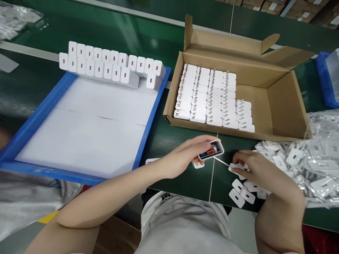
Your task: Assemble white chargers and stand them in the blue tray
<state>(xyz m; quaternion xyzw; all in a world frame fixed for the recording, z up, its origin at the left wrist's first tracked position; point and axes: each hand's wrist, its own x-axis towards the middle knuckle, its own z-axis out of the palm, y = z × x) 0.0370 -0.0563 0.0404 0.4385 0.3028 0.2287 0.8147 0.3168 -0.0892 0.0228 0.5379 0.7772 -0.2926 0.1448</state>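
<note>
My left hand (182,158) clamps an open charger shell (212,150) just above the green table (185,181), in front of the cardboard box (265,74). My right hand (255,169) curls over a white cap (235,168); I cannot tell whether it is actually gripped. Risk: a tilted shell may shed its circuit board.

From here I see white chargers (106,65) with red ports, a blue-rimmed tray (38,113), a brown cardboard box (286,102), a dark green tabletop (190,183), and blue-and-orange guts in the open charger (212,149).
</note>
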